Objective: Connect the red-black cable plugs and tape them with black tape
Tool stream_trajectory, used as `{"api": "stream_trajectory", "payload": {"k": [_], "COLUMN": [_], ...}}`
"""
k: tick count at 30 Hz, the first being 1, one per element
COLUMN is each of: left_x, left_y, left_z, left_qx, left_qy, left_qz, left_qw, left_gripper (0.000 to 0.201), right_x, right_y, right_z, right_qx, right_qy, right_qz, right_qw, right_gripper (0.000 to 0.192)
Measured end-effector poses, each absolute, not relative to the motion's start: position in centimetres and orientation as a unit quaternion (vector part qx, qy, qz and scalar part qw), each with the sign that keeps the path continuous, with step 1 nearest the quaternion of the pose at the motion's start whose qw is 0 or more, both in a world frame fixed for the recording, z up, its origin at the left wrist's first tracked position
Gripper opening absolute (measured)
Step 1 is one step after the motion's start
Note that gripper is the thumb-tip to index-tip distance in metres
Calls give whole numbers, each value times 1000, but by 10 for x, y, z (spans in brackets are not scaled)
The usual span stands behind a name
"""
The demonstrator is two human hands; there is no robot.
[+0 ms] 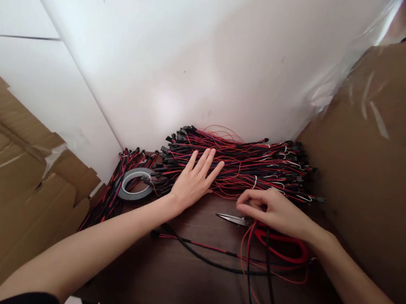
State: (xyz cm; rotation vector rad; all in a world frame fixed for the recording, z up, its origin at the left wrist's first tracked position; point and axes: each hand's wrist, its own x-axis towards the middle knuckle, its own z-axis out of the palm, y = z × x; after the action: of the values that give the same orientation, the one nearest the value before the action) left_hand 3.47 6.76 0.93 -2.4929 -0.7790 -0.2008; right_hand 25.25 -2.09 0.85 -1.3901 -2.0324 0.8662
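Observation:
My left hand (195, 180) lies flat, fingers spread, on a thick pile of red and black wire harnesses (234, 165) with black connectors. Closer to me, my right hand (273, 210) is closed, with thumb and fingers curled together. Whatever it may hold is hidden. Red and dark loose wires (250, 254) run down from just beneath it towards me. Under that hand are scissors with red handles (296, 246), their blades pointing left. A black-sleeved cable with red wire (211, 248) stretches across the dark table between my arms.
A roll of grey tape (136, 195) lies left of the pile, beside more wire harnesses (109, 203). Cardboard walls stand at left (13, 145) and right (381, 159). A white wall (185, 65) rises behind the dark brown table (159, 280).

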Motion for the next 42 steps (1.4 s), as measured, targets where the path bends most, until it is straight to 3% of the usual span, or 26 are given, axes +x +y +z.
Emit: {"api": "stream_trajectory", "payload": {"k": [3, 7, 9, 14, 16, 18, 20, 25, 28, 31, 36, 40, 42], "left_x": [40, 43, 45, 44, 36, 22, 0, -57, -72, -68, -44, -34, -35], "left_y": [68, 46, 19, -50, -62, -64, -60, -46, -39, -32, -11, 6, 9], "left_z": [9, 28, 38, 29, 23, 25, 35, 51, 36, 19, 18, 21, 18], "left_qx": [-916, -944, -946, -777, -656, -568, -586, -696, -723, -778, -845, -882, -885], "left_qy": [-309, -287, -288, -153, -109, -115, -239, -475, -506, -478, -403, -345, -330], "left_qz": [-89, -107, -150, -147, -119, -93, -117, -236, -267, -314, -319, -298, -310], "left_qw": [240, 120, -21, -592, -737, -809, -765, -484, -388, -262, -151, -122, -106], "left_gripper": [73, 74, 72, 64, 74, 84, 69, 40, 29, 22, 23, 25, 26], "right_x": [256, 261, 264, 266, 266, 266, 269, 290, 296, 286, 257, 240, 235], "right_y": [-20, -15, -12, -4, -4, -6, -11, -20, -18, -14, -17, -23, -24], "right_z": [11, 10, 7, 2, 1, 3, 5, 9, 6, 2, 1, -1, -2], "right_qx": [-496, -475, -469, -493, -506, -534, -566, -648, -691, -634, -441, -364, -359], "right_qy": [-685, -560, -488, -331, -318, -346, -401, -526, -570, -636, -773, -835, -838], "right_qz": [393, 450, 460, 454, 430, 355, 244, 11, -69, -142, -108, -74, -77], "right_qw": [361, 509, 575, 664, 677, 685, 677, 551, 439, 417, 442, 407, 403], "right_gripper": [36, 39, 38, 38, 39, 39, 38, 35, 38, 34, 13, 20, 14]}}
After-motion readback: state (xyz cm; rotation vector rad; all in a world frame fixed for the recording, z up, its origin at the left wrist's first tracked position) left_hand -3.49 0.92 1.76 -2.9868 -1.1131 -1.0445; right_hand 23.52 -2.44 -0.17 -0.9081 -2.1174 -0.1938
